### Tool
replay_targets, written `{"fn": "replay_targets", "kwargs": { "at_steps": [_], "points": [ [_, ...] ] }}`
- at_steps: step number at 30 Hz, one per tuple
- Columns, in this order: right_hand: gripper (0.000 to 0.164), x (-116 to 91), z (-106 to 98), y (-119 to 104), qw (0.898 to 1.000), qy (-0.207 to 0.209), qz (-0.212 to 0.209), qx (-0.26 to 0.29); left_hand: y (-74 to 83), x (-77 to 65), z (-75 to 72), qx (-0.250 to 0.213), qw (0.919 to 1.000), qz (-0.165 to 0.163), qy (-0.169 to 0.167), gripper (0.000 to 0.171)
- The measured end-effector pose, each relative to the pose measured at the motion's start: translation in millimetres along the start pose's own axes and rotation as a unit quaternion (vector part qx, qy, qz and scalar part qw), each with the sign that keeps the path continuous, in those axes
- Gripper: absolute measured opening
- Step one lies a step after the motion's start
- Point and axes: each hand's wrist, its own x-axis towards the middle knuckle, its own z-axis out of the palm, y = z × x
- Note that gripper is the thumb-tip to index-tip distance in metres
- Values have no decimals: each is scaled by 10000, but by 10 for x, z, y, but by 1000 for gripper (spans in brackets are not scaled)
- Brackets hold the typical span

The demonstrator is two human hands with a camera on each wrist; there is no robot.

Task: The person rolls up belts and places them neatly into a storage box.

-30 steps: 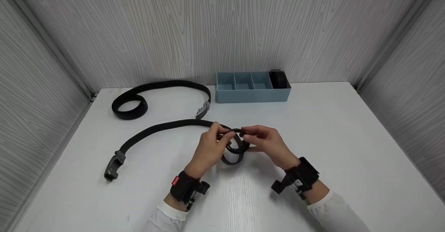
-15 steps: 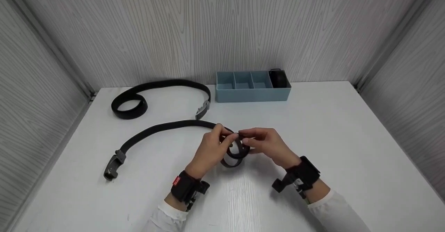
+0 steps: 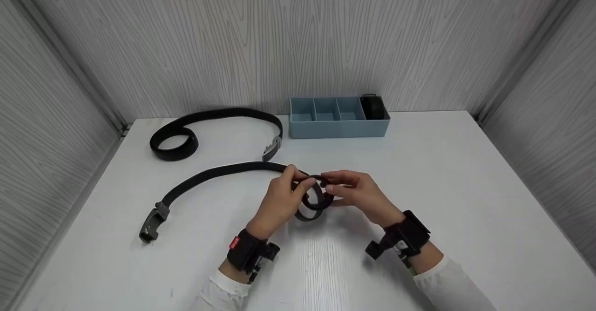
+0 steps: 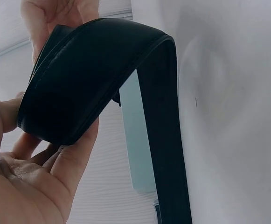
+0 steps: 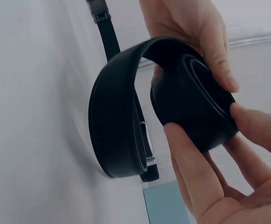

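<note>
A black belt (image 3: 233, 167) stretches across the table in the head view, its metal buckle (image 3: 154, 220) at the left end. Its other end is wound into a small coil held between both hands, just above the table. The left hand (image 3: 279, 201) pinches the coil's left side between thumb and fingers. On the opposite side, the right hand (image 3: 361, 193) grips it with thumb and fingertips. In the right wrist view the coil (image 5: 191, 102) shows several layers, with a loose loop (image 5: 114, 116) of strap curving away from it. The left wrist view shows the strap's smooth outer face (image 4: 79, 84).
Behind lies a second black belt (image 3: 233, 112), partly curled at its left end, its buckle (image 3: 272, 147) near the box. A blue-grey divided box (image 3: 337, 129) stands against the back wall, a rolled black belt (image 3: 372, 107) in its rightmost compartment.
The coil dips slightly, then rises again between the hands, and the fingers shift a little on it. The buckle end, second belt and box stay in place.
</note>
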Motion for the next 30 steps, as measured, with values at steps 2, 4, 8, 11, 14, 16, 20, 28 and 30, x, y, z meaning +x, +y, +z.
{"fn": "replay_targets", "kwargs": {
  "at_steps": [2,4,8,11,14,16,20,28,30],
  "points": [
    [41,-4,-15,0,9997,-123,16,-193,2,-5,-1,38,9999,29,-98,24],
    [41,-5,-24,2,9991,-222,20,-348,0,-9,-1,31,9998,34,-199,24],
    [39,-8,-19,-1,9990,-226,10,-394,2,-12,1,19,9997,7,-256,25],
    [40,-10,2,-1,9997,-97,-19,-236,-2,-11,6,-17,9999,-65,-147,27],
    [41,-11,26,7,9999,122,-43,15,-2,-11,8,-107,9998,-179,47,29],
    [41,-9,38,10,9994,292,-12,187,2,-16,6,-176,9995,-239,118,31],
    [41,-1,32,16,9988,440,61,223,8,-23,0,-233,9994,-251,89,30],
    [41,7,-35,-5,9993,-17,11,-361,6,-20,1,-42,9998,-76,-191,22],
    [39,11,-43,-13,9984,-149,-6,-539,-1,-20,9,-6,9995,-20,-304,21]
  ]
}}
